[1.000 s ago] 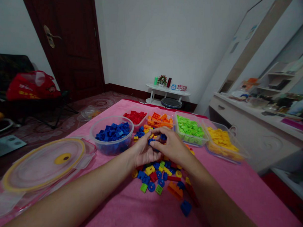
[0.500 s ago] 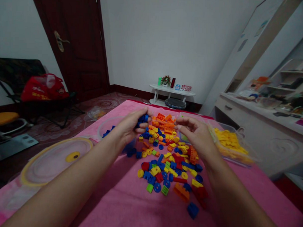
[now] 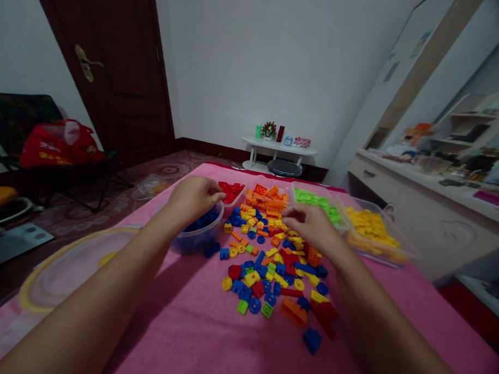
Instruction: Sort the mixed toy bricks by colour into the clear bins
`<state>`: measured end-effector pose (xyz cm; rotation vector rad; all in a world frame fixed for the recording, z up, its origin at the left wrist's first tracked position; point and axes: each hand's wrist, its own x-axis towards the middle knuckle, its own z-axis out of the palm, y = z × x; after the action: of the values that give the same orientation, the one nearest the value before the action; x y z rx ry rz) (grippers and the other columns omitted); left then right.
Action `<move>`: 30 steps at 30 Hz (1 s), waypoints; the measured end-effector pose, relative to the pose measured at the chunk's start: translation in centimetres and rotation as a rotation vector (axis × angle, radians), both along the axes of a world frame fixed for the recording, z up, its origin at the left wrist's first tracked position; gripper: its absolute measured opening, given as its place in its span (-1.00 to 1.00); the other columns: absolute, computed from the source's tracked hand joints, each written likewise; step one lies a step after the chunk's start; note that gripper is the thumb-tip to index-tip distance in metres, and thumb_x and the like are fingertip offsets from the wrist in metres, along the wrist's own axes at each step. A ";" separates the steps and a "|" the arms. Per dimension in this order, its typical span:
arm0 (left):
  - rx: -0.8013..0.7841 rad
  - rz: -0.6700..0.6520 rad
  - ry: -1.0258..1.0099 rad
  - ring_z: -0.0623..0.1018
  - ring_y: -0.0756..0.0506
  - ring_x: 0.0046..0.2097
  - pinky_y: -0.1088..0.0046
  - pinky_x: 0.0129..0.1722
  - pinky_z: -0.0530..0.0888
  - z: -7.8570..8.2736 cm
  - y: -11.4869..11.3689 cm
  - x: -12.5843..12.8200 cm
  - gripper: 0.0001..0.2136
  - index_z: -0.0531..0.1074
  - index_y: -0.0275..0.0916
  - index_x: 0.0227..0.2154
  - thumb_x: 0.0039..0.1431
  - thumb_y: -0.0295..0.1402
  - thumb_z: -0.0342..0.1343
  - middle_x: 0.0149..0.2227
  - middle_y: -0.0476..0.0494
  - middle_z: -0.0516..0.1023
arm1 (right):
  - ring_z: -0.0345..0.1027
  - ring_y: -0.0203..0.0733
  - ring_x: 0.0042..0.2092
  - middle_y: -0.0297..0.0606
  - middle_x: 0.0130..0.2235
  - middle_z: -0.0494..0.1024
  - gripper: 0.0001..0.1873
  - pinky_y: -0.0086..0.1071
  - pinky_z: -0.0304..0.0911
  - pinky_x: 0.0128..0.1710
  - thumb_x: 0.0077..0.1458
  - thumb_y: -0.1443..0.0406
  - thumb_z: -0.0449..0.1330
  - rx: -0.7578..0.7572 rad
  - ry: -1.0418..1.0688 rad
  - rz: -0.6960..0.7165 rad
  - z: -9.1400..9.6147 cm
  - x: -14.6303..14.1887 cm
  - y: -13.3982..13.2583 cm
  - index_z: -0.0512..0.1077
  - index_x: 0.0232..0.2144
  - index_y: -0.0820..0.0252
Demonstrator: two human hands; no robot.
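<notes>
My left hand (image 3: 194,197) hovers palm down over the round clear tub of blue bricks (image 3: 198,237), its fingers curled together; whatever it holds is hidden. My right hand (image 3: 309,226) hangs over the far side of the mixed pile of coloured bricks (image 3: 275,269) on the pink cloth (image 3: 195,332), with its fingers bent and pinched near some orange and blue pieces. I see nothing clearly in that hand.
Behind the pile stand clear trays of red bricks (image 3: 232,191), orange bricks (image 3: 267,197), green bricks (image 3: 316,203) and yellow bricks (image 3: 373,235). A round yellow-rimmed lid (image 3: 67,262) lies at the left. A white desk (image 3: 428,215) stands at the right, a dark door (image 3: 110,67) behind.
Both hands parted from the pile's middle. My left hand carried blue bricks leftward to over the blue tub. My right hand drew back to the right and now hovers over the pile.
</notes>
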<state>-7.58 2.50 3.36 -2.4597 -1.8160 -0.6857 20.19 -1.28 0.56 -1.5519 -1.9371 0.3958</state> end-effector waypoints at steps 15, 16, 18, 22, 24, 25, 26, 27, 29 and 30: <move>-0.036 -0.361 0.105 0.46 -0.16 -0.10 0.37 -0.20 0.37 -8.6 -1.1 8.1 -0.77 0.49 -0.17 -0.18 0.21 -0.36 -0.05 -0.18 -0.19 0.50 | 0.39 -0.21 -0.27 -0.24 -0.29 0.56 -0.74 -0.42 0.17 -0.28 0.00 0.36 0.07 -0.010 -0.365 -0.010 -3.5 -1.4 1.0 0.52 -0.28 0.20; -0.020 -0.378 0.104 0.45 -0.17 -0.08 0.35 -0.17 0.36 -8.6 -1.1 8.3 -0.76 0.49 -0.18 -0.17 0.22 -0.36 -0.06 -0.17 -0.19 0.50 | 0.38 -0.20 -0.22 -0.20 -0.22 0.55 -0.70 -0.41 0.18 -0.22 0.02 0.36 0.05 0.023 -0.364 -0.029 -3.7 -1.5 1.2 0.51 -0.21 0.21; -0.004 -0.395 0.118 0.42 -0.18 -0.06 0.31 -0.13 0.34 -8.7 -1.0 8.8 -0.75 0.50 -0.19 -0.18 0.22 -0.38 -0.07 -0.13 -0.20 0.50 | 0.36 -0.19 -0.11 -0.17 -0.11 0.51 -0.63 -0.40 0.16 -0.11 0.05 0.39 0.03 0.036 -0.385 -0.022 -4.2 -1.7 1.5 0.47 -0.10 0.21; -0.009 -0.392 0.160 0.42 -0.19 -0.06 0.29 -0.14 0.31 -8.9 -0.9 9.6 -0.76 0.50 -0.21 -0.17 0.19 -0.40 -0.04 -0.15 -0.20 0.51 | 0.33 -0.18 -0.06 -0.18 -0.12 0.49 -0.68 -0.40 0.15 -0.08 0.06 0.39 0.05 -0.031 -0.454 0.050 -5.2 -1.8 1.9 0.48 -0.15 0.17; -0.006 -0.389 0.168 0.43 -0.19 -0.08 0.28 -0.13 0.31 -8.9 -0.9 9.6 -0.79 0.50 -0.21 -0.20 0.16 -0.41 0.00 -0.18 -0.20 0.53 | 0.34 -0.17 -0.08 -0.19 -0.15 0.49 -0.72 -0.40 0.15 -0.09 0.05 0.38 0.06 -0.030 -0.478 0.051 -5.3 -1.8 1.9 0.48 -0.20 0.17; -0.001 -0.383 0.166 0.43 -0.20 -0.08 0.28 -0.13 0.31 -8.8 -0.9 9.6 -0.81 0.51 -0.21 -0.24 0.15 -0.41 0.02 -0.19 -0.20 0.54 | 0.34 -0.17 -0.08 -0.20 -0.15 0.49 -0.73 -0.40 0.15 -0.10 0.04 0.38 0.07 -0.030 -0.488 0.045 -5.3 -1.7 1.9 0.48 -0.21 0.16; 0.003 -0.379 0.164 0.44 -0.20 -0.09 0.27 -0.13 0.31 -8.8 -0.9 9.6 -0.82 0.51 -0.21 -0.27 0.13 -0.40 0.03 -0.19 -0.20 0.54 | 0.34 -0.17 -0.08 -0.19 -0.14 0.49 -0.72 -0.39 0.15 -0.10 0.04 0.38 0.08 -0.031 -0.494 0.037 -5.3 -1.7 1.8 0.48 -0.19 0.16; 0.006 -0.375 0.163 0.45 -0.20 -0.10 0.27 -0.14 0.32 -8.8 -0.9 9.5 -0.83 0.52 -0.22 -0.28 0.13 -0.40 0.04 -0.20 -0.21 0.54 | 0.34 -0.16 -0.08 -0.19 -0.13 0.49 -0.71 -0.39 0.15 -0.10 0.03 0.37 0.09 -0.035 -0.496 0.033 -5.3 -1.6 1.8 0.47 -0.17 0.16; 0.011 -0.374 0.171 0.47 -0.21 -0.13 0.28 -0.17 0.33 -8.8 -0.9 9.4 -0.82 0.53 -0.21 -0.28 0.13 -0.38 0.04 -0.22 -0.22 0.53 | 0.35 -0.15 -0.09 -0.18 -0.14 0.49 -0.68 -0.38 0.15 -0.11 0.02 0.35 0.11 -0.047 -0.485 0.029 -5.3 -1.5 1.8 0.47 -0.14 0.16; 0.011 -0.377 0.177 0.48 -0.20 -0.14 0.29 -0.18 0.33 -8.7 -0.9 9.4 -0.82 0.54 -0.20 -0.28 0.13 -0.38 0.04 -0.23 -0.22 0.53 | 0.35 -0.15 -0.10 -0.17 -0.15 0.50 -0.68 -0.37 0.15 -0.11 0.01 0.34 0.12 -0.056 -0.470 0.028 -5.3 -1.4 1.8 0.47 -0.14 0.17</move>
<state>1.79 1.57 -5.39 -2.7815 -1.3006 -0.4632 18.76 0.55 -4.77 -1.7741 -2.3152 0.0991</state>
